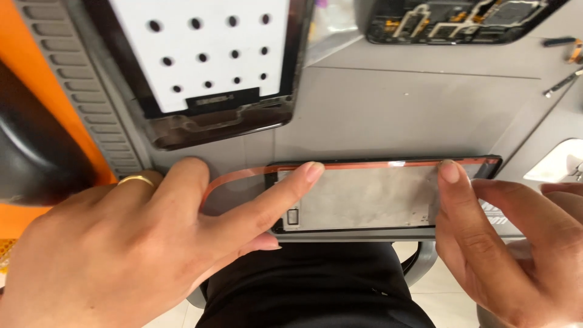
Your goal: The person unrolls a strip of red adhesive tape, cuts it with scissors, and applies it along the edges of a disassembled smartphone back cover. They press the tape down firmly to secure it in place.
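Note:
A phone screen panel point(364, 197) lies face down at the near edge of the grey work mat point(395, 103), its silvery back upward. A thin orange adhesive strip point(364, 164) runs along its far edge and curls off past the left end. My left hand point(139, 249), with a gold ring, rests beside the panel's left end, index fingertip pressing the strip at the top-left corner. My right hand point(510, 243) holds the panel's right end, index fingertip on the strip near the top-right corner.
A second dark screen frame with a white perforated sheet point(200, 67) lies at the back left. An opened phone body showing circuitry point(455, 21) sits at the back. Small metal tools point(565, 79) lie far right. An orange surface point(24, 42) is at left.

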